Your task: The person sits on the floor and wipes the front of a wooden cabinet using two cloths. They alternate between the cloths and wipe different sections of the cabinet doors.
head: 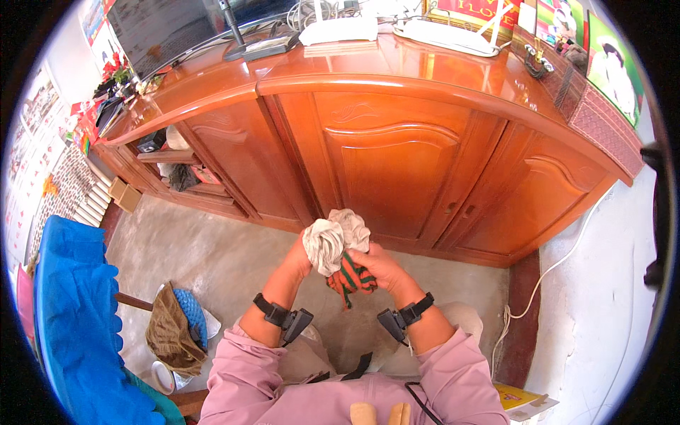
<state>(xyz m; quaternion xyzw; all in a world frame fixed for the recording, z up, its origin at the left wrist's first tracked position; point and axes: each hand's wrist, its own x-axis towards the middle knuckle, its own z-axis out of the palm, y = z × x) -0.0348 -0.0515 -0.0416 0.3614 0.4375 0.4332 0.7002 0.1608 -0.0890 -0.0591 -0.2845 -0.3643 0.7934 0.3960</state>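
My left hand [298, 257] grips a bunched, cream-coloured cloth [323, 247], which hides most of its fingers. My right hand [383, 270] holds the other side of the bundle, with the thumb laid over it. A second pale crumpled part [351, 229] rises behind the first; whether it belongs to the same cloth I cannot tell. Below hangs a red and dark green striped fabric [351, 276], touching my right hand. The bundle is held up in front of me, over the concrete floor [212, 249]. Black straps with small devices are around both wrists.
A glossy wooden cabinet [390, 180] stands ahead, with white routers [340, 31] and a television [170, 32] on top. At left are a blue cloth cover [79, 324] and a brown cap [172, 332]. A white cable [555, 260] runs along the right wall.
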